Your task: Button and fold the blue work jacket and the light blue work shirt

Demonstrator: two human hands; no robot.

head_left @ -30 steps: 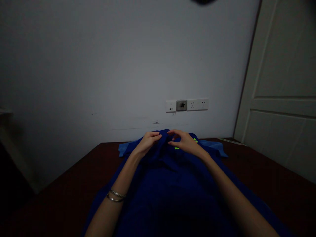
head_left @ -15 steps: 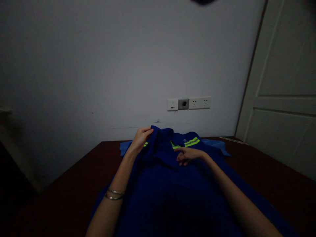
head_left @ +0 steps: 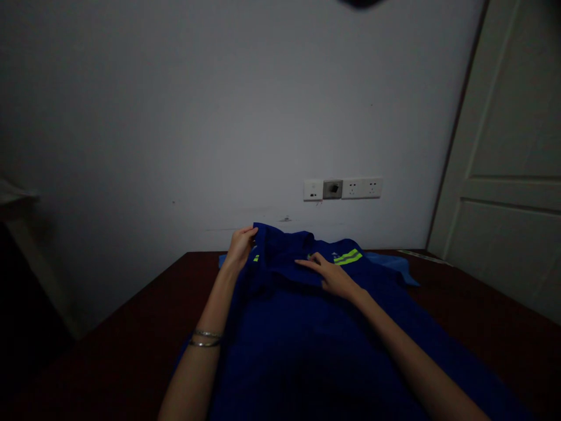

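A deep blue garment point(head_left: 267, 333) lies spread across a dark red table point(head_left: 144, 318), its far end near a pale wall point(head_left: 219, 117). The cloth is plain and dark over most of its near part, sinking almost to black at the bottom, and rumpled at the far end, where an upper layer stands raised in folds. A bright yellow-green stripe point(head_left: 348, 256) with a grey band down its middle crosses the far right part, beside a small pale mark too blurred to read; a smaller yellow-green patch shows near the left wrist. Lighter blue cloth point(head_left: 391, 261) juts out on the right.

The left hand point(head_left: 240, 247), two silvery bangles point(head_left: 205, 344) on its forearm, pinches the raised edge between thumb and fingers. The right hand point(head_left: 335, 278) points its index finger leftward over the folds, the other fingers curled; whether it grips any cloth cannot be told.
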